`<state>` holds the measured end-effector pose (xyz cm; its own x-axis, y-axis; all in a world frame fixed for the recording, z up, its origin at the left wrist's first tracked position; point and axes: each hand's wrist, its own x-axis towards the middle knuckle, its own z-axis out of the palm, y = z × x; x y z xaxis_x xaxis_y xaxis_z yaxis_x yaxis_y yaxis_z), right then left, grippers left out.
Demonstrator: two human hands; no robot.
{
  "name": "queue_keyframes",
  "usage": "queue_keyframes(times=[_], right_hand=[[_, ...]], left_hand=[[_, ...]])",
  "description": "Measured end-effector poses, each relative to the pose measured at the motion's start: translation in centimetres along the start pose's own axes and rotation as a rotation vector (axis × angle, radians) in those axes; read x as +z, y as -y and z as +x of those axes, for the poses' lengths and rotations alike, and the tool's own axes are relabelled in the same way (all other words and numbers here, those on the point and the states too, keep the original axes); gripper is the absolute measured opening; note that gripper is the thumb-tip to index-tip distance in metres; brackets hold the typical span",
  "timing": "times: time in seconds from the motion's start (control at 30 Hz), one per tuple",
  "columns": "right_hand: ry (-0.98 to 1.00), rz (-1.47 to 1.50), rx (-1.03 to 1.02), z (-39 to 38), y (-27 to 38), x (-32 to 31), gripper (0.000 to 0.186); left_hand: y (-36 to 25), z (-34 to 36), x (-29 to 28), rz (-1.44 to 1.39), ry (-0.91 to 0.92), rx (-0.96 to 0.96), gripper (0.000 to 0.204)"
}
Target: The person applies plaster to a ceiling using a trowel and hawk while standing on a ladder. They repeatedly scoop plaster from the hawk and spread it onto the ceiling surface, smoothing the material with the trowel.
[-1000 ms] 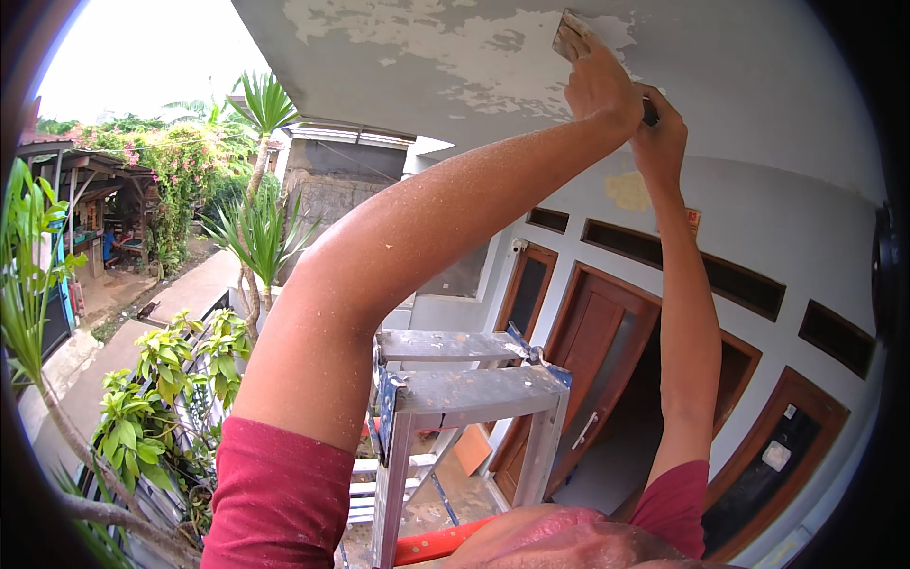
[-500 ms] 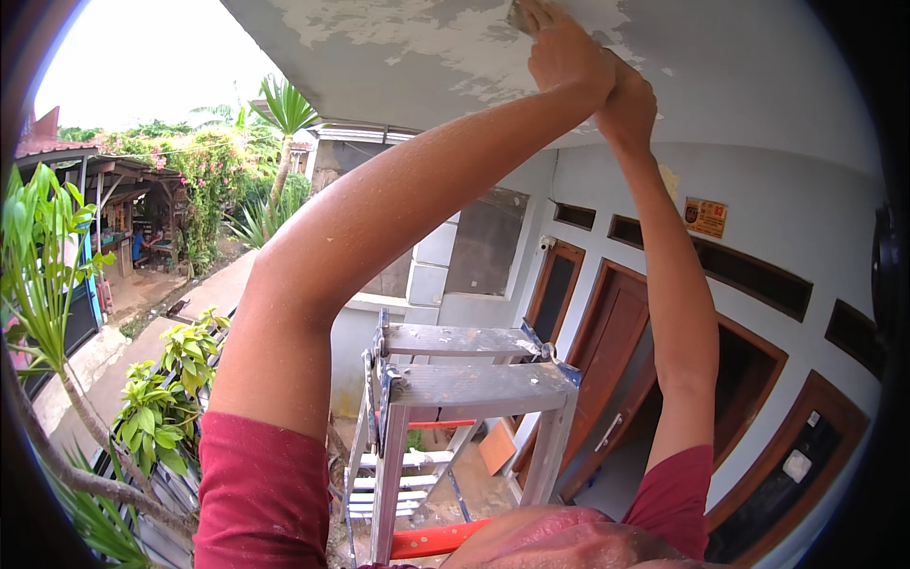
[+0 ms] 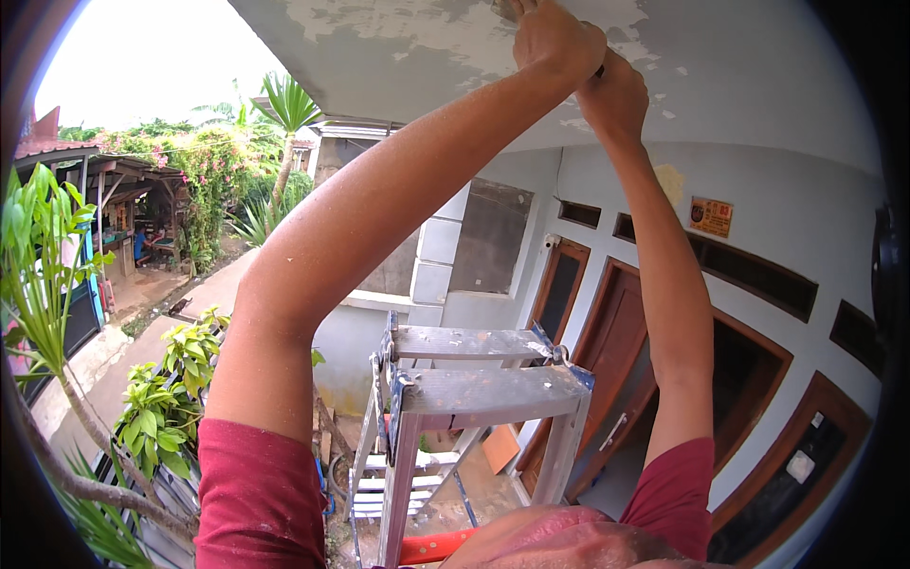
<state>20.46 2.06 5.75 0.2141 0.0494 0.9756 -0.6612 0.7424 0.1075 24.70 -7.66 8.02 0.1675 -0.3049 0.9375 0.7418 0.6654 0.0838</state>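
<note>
Both arms reach up to the grey ceiling [image 3: 379, 81], where pale patches of flaked or bared surface show. A scraper [image 3: 503, 9] presses against it at the top edge, and only a bit of its blade shows. My left hand [image 3: 559, 43] is closed round the tool near the blade, fingers pointing toward it. Just behind and to the right, my right hand [image 3: 614, 95] is closed at the rear of the handle, whose dark end peeks out between the two hands. Most of the handle is hidden by my fingers.
Below my arms stands a paint-spattered aluminium ladder [image 3: 493, 394] with a red brace [image 3: 436, 547]. A wooden door [image 3: 607, 356] and windows line the wall on the right. Leafy plants [image 3: 156, 408] and a fence lie to the left, with an open shed [image 3: 142, 218] beyond.
Both hands and the scraper have shifted slightly left along the ceiling. The view has tilted a little, so the ladder appears a bit lower and further right.
</note>
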Motion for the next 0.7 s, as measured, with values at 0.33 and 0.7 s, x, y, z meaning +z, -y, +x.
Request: queue_keyframes(times=[0.33, 0.7], right_hand=[[0.096, -0.208, -0.027, 1.8, 6.0, -1.3, 0.022], [0.1, -0.291, -0.141, 2.0, 11.5, -1.7, 0.02]], left_hand=[[-1.0, 3.2, -5.7, -0.117, 0.372, -0.358, 0.093], [2.1, 6.2, -4.8, 0.022, -0.186, -0.118, 0.091]])
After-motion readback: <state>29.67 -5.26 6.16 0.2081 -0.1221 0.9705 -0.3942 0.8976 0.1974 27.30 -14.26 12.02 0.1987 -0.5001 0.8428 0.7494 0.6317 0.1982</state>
